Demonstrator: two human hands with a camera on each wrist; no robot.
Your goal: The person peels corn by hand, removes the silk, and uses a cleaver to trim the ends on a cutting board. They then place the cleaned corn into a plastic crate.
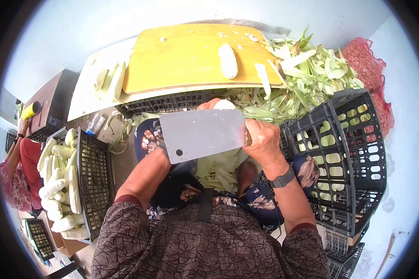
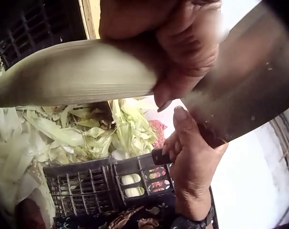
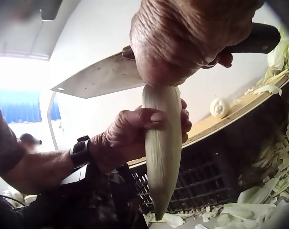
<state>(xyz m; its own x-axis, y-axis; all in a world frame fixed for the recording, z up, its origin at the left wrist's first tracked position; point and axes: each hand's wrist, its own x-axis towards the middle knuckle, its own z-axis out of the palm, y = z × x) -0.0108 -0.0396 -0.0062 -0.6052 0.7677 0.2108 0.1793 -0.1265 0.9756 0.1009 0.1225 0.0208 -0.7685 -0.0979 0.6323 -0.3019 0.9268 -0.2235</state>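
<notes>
My left hand [image 3: 130,131] grips an ear of corn in its pale husk [image 3: 162,157], the tapered end hanging downward in the right wrist view. My right hand [image 1: 264,142] holds a wide cleaver [image 1: 202,135] by its dark handle [image 3: 254,39], above the cut end of the ear. In the head view the blade hides most of the left hand and the ear. Another pale ear [image 1: 228,61] lies on the yellow board [image 1: 172,60].
Husks [image 1: 307,74] are heaped right of the board. A black crate [image 1: 340,162] stands at the right, another [image 1: 95,176] with husked ears [image 1: 56,188] at the left. Red mesh sacks [image 1: 365,65] lean on the wall. Another person's arm [image 1: 21,135] shows far left.
</notes>
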